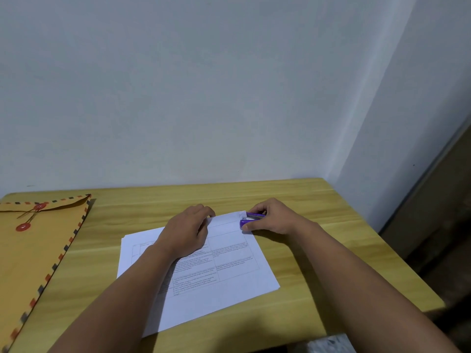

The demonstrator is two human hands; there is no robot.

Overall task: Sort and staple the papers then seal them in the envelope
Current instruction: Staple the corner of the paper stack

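Left hand (pixel 187 231) presses white printed sheets (pixel 204 276) flat, right hand (pixel 270 216) pinches purple stapler (pixel 251 218) at far corner; stapling underway, tan string-tie envelope (pixel 38 250) unfilled.

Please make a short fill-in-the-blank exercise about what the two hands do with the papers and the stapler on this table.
1. The right hand grips a stapler of ____ colour.
2. The stapler sits at the far ____ corner of the papers.
3. The left hand rests on the ____.
4. The envelope lies at the table's ____ edge.

Missing words: purple; right; papers; left
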